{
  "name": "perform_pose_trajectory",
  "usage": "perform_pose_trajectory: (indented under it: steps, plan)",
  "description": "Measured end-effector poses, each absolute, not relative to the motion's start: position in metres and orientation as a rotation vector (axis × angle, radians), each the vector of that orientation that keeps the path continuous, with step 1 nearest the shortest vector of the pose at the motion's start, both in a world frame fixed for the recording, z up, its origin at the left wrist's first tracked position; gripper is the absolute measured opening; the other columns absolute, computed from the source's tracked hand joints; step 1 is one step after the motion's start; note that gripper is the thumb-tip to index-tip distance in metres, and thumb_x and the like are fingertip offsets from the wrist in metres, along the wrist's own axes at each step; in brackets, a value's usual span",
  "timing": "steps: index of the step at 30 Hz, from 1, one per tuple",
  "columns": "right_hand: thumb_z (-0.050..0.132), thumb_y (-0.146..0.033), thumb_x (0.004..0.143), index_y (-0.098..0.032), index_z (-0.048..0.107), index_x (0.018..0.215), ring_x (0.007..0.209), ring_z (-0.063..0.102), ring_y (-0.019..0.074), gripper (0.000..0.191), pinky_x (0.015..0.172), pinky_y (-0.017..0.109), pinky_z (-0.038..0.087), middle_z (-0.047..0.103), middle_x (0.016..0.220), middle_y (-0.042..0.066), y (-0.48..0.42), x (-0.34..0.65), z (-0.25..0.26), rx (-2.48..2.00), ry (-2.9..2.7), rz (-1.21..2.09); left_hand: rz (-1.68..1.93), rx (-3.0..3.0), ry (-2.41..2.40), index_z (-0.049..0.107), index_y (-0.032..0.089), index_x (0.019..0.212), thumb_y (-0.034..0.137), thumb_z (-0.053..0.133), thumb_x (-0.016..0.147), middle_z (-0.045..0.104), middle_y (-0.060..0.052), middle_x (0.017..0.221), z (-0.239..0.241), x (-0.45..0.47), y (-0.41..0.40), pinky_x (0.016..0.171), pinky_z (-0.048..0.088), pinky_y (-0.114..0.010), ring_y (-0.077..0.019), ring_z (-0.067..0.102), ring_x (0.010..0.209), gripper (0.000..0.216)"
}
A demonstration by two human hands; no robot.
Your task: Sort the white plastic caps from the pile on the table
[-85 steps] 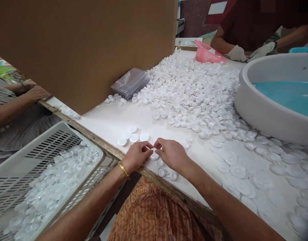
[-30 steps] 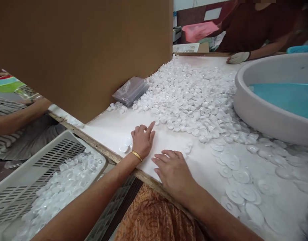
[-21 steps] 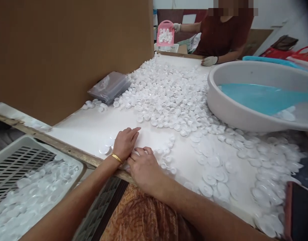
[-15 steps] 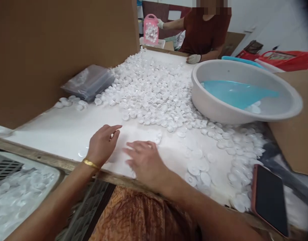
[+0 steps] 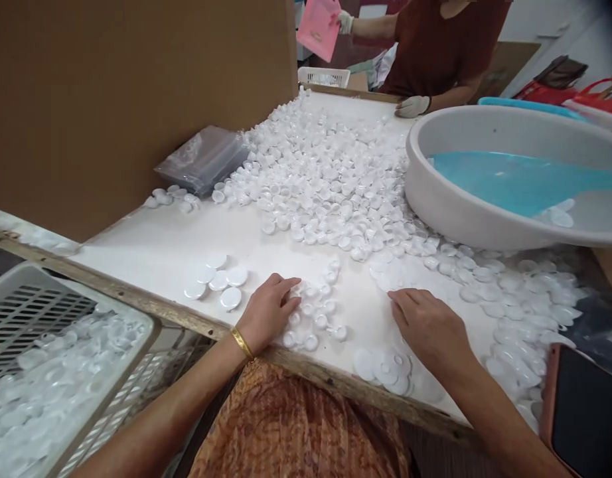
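Note:
My left hand (image 5: pixel 269 312), with a gold bracelet (image 5: pixel 242 343) on its wrist, rests near the table's front edge, thumb and fingers apart. Its fingertips are beside a loose group of small white ring-like caps (image 5: pixel 320 321). Left of it lie several round white lids (image 5: pixel 231 298). My right hand (image 5: pixel 430 328) has its fingertips closed at the edge of a cluster of thin white discs (image 5: pixel 388 271); whether they grip a disc is hidden. Another overlapping stack of white discs (image 5: pixel 383 370) is closer to me.
A big heap of white caps (image 5: pixel 326 172) covers the table's middle. Right is a grey basin (image 5: pixel 485 222), with a phone (image 5: pixel 587 405) nearer. A cardboard sheet (image 5: pixel 137 99) and plastic bags (image 5: pixel 204 159) stand left; a filled crate (image 5: pixel 147 325) sits below. Opposite, a gloved co-worker holds a pink board (image 5: pixel 320 30).
My hands have moved apart, the right one across to the discs. Round lids and small caps now show around my left hand. The co-worker's pink board has tilted, and its white pieces are gone.

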State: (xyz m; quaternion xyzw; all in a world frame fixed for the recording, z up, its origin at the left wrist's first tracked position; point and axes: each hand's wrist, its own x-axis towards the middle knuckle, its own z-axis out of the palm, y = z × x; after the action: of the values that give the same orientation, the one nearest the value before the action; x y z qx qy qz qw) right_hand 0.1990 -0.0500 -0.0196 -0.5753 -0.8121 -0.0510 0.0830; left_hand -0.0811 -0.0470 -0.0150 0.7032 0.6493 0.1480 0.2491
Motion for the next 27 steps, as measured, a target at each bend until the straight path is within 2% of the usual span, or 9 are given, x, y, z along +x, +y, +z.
perform_pose_trajectory:
  steps: [3, 8, 10, 14, 21, 27]
  plan:
    - [0.044, -0.024, 0.088, -0.018, 0.064, 0.094, 0.080, 0.062, 0.0204, 0.021, 0.066, 0.032, 0.047, 0.067, 0.093, 0.006, -0.047, 0.192, -0.004, -1.727, -2.151, 0.053, 0.455, 1.962, 1.793, 0.064, 0.018, 0.102, 0.022, 0.049, 0.081, 0.056, -0.004, 0.086, -0.014, -0.087, -0.045, 0.069, 0.045, -0.028, -0.0147, 0.056, 0.074, 0.026]
    - [0.049, -0.027, 0.085, -0.021, 0.058, 0.109, 0.072, 0.065, 0.0144, 0.025, 0.063, 0.027, 0.051, 0.066, 0.089, 0.004, -0.032, 0.134, 0.021, -1.542, -1.822, 1.034, 0.585, 1.963, 1.891, 0.062, 0.018, 0.105, 0.021, 0.051, 0.080, 0.059, -0.004, 0.087, -0.017, -0.097, -0.036, 0.070, 0.046, -0.029, -0.0154, 0.057, 0.075, 0.028]
    - [0.050, -0.022, 0.084, -0.021, 0.058, 0.105, 0.068, 0.064, 0.0125, 0.022, 0.060, 0.024, 0.050, 0.064, 0.088, 0.003, -0.020, 0.102, 0.021, -1.433, -1.834, 1.226, 0.671, 1.891, 1.903, 0.062, 0.017, 0.105, 0.022, 0.046, 0.084, 0.061, -0.004, 0.086, -0.017, -0.102, -0.036, 0.071, 0.046, -0.028, -0.0148, 0.058, 0.075, 0.027]
    - [0.053, -0.015, 0.079, -0.020, 0.060, 0.095, 0.063, 0.061, 0.0101, 0.018, 0.059, 0.022, 0.047, 0.062, 0.080, 0.000, 0.008, 0.054, 0.004, -1.373, -2.014, 1.273, 0.754, 1.763, 1.922, 0.061, 0.016, 0.108, 0.020, 0.040, 0.086, 0.061, -0.003, 0.076, -0.015, -0.109, -0.045, 0.068, 0.047, -0.027, -0.0140, 0.059, 0.070, 0.031]
    - [0.056, -0.014, 0.076, -0.020, 0.061, 0.089, 0.066, 0.060, 0.0103, 0.015, 0.061, 0.022, 0.047, 0.062, 0.080, 0.000, 0.023, 0.035, -0.014, -1.405, -2.070, 1.307, 0.706, 1.688, 1.916, 0.065, 0.017, 0.099, 0.021, 0.048, 0.081, 0.066, -0.003, 0.080, -0.009, -0.108, -0.047, 0.065, 0.048, -0.027, -0.0135, 0.061, 0.066, 0.025]
    - [0.056, -0.011, 0.076, -0.019, 0.059, 0.089, 0.054, 0.058, 0.0080, 0.016, 0.054, 0.021, 0.047, 0.060, 0.078, 0.000, 0.023, 0.029, -0.010, -1.416, -2.011, 1.446, 0.729, 1.580, 1.968, 0.064, 0.017, 0.096, 0.022, 0.053, 0.078, 0.066, -0.001, 0.072, -0.011, -0.107, -0.043, 0.063, 0.048, -0.026, -0.0114, 0.059, 0.055, 0.021]
